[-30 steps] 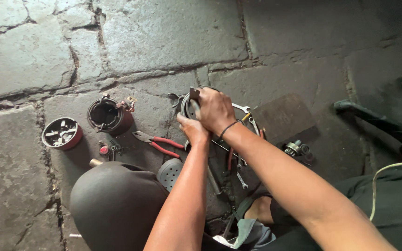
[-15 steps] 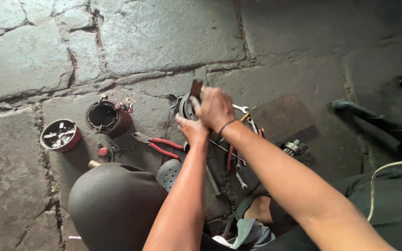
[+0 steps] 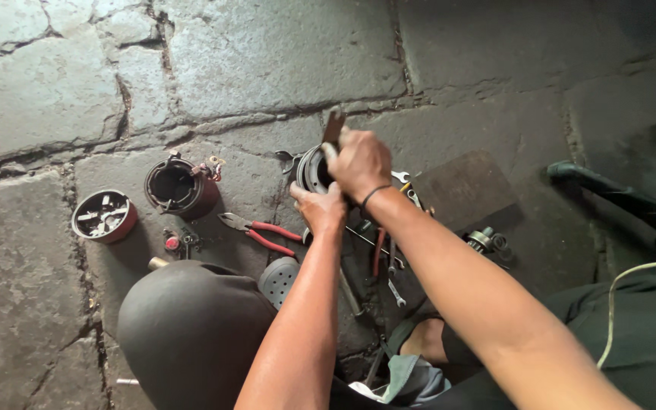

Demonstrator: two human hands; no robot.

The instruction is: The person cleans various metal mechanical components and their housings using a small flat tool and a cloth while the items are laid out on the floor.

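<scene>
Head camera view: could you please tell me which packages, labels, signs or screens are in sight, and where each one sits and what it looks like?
None: no package, label, sign or screen shows.
The stone floor carries only loose metal parts and hand tools.
The right hand grips a flat dark tool over a round metal housing, which the left hand steadies.

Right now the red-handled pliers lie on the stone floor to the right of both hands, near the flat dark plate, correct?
Not quite. In the head view the red-handled pliers lie on the stone floor to the left of the left hand and right hand, toward the dark cylindrical housing, not by the flat dark plate.
</scene>
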